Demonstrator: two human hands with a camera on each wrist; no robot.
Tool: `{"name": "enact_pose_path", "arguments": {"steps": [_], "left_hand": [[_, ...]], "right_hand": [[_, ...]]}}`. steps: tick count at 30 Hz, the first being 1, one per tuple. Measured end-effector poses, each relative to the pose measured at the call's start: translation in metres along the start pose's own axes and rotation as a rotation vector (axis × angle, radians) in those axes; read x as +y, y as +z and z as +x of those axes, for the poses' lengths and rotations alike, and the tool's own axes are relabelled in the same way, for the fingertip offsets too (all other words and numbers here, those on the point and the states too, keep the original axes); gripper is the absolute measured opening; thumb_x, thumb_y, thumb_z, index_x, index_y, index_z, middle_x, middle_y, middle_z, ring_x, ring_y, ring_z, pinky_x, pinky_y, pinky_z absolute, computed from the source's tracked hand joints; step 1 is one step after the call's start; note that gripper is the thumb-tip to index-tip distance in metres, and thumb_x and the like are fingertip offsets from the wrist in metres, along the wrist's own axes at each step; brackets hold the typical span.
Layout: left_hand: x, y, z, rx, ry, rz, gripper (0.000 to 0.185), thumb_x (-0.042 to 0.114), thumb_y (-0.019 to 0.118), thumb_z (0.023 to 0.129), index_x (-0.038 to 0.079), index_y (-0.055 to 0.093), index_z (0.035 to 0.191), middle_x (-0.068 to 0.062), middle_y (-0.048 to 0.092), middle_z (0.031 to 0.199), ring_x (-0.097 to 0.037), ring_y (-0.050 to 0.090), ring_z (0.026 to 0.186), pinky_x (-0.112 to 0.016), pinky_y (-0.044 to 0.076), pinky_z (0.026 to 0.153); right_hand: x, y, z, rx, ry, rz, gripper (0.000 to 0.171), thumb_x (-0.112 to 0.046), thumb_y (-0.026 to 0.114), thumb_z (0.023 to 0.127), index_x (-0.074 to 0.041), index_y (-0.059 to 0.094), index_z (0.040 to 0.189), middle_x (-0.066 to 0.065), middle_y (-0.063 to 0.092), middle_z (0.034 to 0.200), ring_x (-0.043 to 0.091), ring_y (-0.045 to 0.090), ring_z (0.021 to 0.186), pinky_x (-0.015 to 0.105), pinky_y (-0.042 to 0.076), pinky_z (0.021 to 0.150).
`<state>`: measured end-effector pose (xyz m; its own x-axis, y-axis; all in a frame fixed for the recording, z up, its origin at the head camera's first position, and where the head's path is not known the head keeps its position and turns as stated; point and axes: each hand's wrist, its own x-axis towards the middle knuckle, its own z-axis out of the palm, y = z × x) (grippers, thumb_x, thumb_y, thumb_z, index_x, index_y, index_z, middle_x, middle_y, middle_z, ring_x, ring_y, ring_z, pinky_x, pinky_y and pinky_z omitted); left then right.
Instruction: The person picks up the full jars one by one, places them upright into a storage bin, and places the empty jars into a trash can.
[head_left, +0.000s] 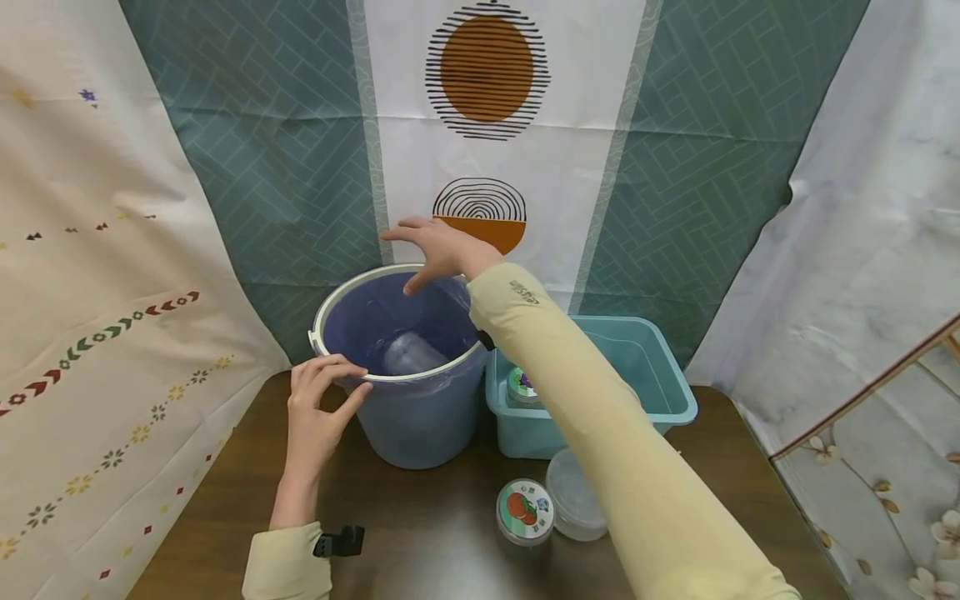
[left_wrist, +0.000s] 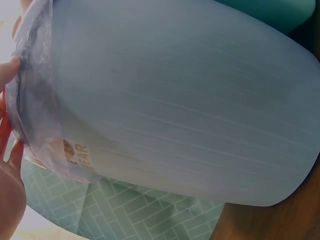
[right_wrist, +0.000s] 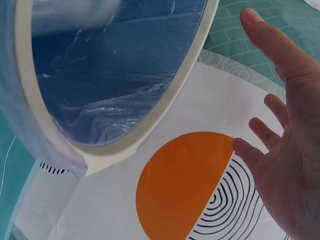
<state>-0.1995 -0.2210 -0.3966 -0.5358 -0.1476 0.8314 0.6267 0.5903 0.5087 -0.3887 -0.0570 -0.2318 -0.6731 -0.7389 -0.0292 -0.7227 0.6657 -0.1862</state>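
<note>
Steadying the bucket (head_left: 420,417) at table centre, your left hand (head_left: 318,412) pinches its near rim at 7 o'clock. Your right hand (head_left: 438,250) hovers spread and empty over the 1 o'clock rim; the liner (right_wrist: 125,75) looks seated, and a clear container (head_left: 408,354) lies inside.

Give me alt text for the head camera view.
The left hand pinches the near rim of a blue lined bucket on a brown table, while the open right hand hovers over its far rim; a teal bin sits beside it.

Dark wood table (head_left: 420,533): blue bucket (head_left: 420,417) far left, teal bin (head_left: 660,392) right of it, 2 lidded tubs (head_left: 525,511) near, centre-right.
</note>
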Motion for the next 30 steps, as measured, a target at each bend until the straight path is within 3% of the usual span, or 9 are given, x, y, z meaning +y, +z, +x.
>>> {"name": "enact_pose_path", "arguments": {"steps": [8,22,30], "left_hand": [[-0.004,0.001,-0.002,0.006,0.006,0.003,0.029,-0.018,0.079,0.065,-0.002,0.072,0.089,-0.020,0.063,0.096,-0.014,0.048,0.104,-0.018,0.026,0.099],[-0.030,0.003,-0.010,0.004,-0.022,0.021,0.033,-0.016,0.082,0.063,0.002,0.073,0.089,-0.016,0.063,0.097,-0.008,0.045,0.106,-0.019,0.026,0.099],[-0.031,0.003,-0.010,-0.010,-0.035,0.005,0.032,-0.011,0.083,0.066,0.006,0.074,0.091,-0.014,0.064,0.099,-0.004,0.044,0.108,-0.020,0.027,0.098]], "right_hand": [[0.005,-0.001,-0.005,0.001,0.002,0.003,0.086,-0.039,0.078,0.084,-0.030,0.031,0.155,0.003,0.017,0.167,0.031,0.014,0.155,0.050,0.029,0.121],[0.012,0.005,-0.017,-0.012,-0.028,0.041,0.080,-0.034,0.076,0.086,-0.028,0.034,0.154,0.000,0.030,0.163,0.023,0.024,0.152,0.045,0.026,0.123],[0.014,0.009,-0.036,0.038,-0.079,0.055,0.070,-0.031,0.075,0.085,-0.023,0.045,0.148,0.002,0.044,0.155,0.023,0.041,0.143,0.045,0.035,0.118]]}}
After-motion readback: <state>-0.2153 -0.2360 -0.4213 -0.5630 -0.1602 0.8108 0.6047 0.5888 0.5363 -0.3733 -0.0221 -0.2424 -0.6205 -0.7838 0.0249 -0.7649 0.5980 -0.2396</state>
